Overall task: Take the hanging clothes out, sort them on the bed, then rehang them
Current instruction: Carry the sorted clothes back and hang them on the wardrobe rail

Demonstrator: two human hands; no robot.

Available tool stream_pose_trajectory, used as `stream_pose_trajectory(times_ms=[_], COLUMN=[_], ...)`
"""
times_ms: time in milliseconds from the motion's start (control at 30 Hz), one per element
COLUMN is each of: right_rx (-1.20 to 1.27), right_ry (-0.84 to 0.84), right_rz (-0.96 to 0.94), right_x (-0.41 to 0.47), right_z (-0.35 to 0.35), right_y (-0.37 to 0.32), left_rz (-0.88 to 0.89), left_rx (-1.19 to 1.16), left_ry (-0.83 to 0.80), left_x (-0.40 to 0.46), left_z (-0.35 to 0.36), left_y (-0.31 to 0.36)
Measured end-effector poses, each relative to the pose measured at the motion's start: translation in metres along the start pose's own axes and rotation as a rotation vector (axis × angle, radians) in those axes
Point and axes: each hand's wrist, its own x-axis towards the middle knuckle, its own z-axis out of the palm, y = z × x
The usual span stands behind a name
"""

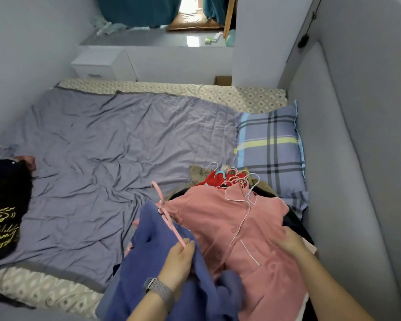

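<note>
A pile of clothes on hangers lies on the bed near the pillow. On top is a pink button-up pyjama shirt with white piping. Left of it is a blue garment on a pink hanger. My left hand pinches the lower end of that pink hanger above the blue cloth. My right hand rests on the right edge of the pink shirt; its fingers are partly hidden. Red and khaki clothes with several hanger hooks show behind the shirt.
A black garment with yellow print lies at the bed's left edge. A plaid pillow sits against the grey padded headboard on the right. A white nightstand and a window ledge stand beyond the bed.
</note>
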Motion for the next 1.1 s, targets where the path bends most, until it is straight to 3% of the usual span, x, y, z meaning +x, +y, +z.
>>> stream_pose_trajectory(times_ms=[33, 200, 333, 400, 533, 633, 700, 833, 933, 1033, 1100], right_rx=[0.018, 0.221, 0.016, -0.021, -0.052, -0.346, -0.379, 0.101, 0.407, 0.71, 0.742], right_ry=[0.013, 0.409, 0.552, 0.549, 0.439, 0.351, 0.301, 0.185, -0.066, -0.36, -0.461], right_rz=[-0.016, -0.261, -0.378, -0.329, -0.233, -0.211, -0.255, -0.489, -0.637, -0.586, -0.621], right_x=[-0.004, -0.066, -0.095, -0.084, -0.06, -0.048, -0.046, -0.087, -0.159, -0.214, -0.238], right_z=[0.006, 0.042, 0.069, 0.069, 0.057, 0.052, 0.048, 0.044, 0.066, 0.082, 0.082], right_y=[-0.001, -0.033, -0.033, -0.03, -0.023, -0.016, -0.024, -0.077, -0.113, -0.124, -0.125], left_rz=[-0.007, 0.052, 0.084, 0.097, 0.085, 0.102, 0.116, 0.122, 0.152, 0.207, 0.26], left_rx=[-0.014, 0.043, 0.038, 0.048, 0.062, 0.067, 0.039, -0.044, -0.114, -0.202, -0.28], left_ry=[0.0, 0.006, -0.031, -0.073, -0.114, -0.095, -0.068, -0.054, -0.05, -0.057, -0.031], left_x=[-0.001, 0.002, -0.002, -0.008, -0.02, -0.023, -0.02, -0.018, -0.021, -0.024, -0.032], left_z=[-0.003, -0.013, -0.007, -0.006, -0.014, -0.026, -0.033, -0.04, -0.038, -0.042, -0.051], left_y=[0.0, -0.002, 0.001, 0.002, -0.001, -0.003, -0.005, -0.003, 0.0, 0.0, -0.001])
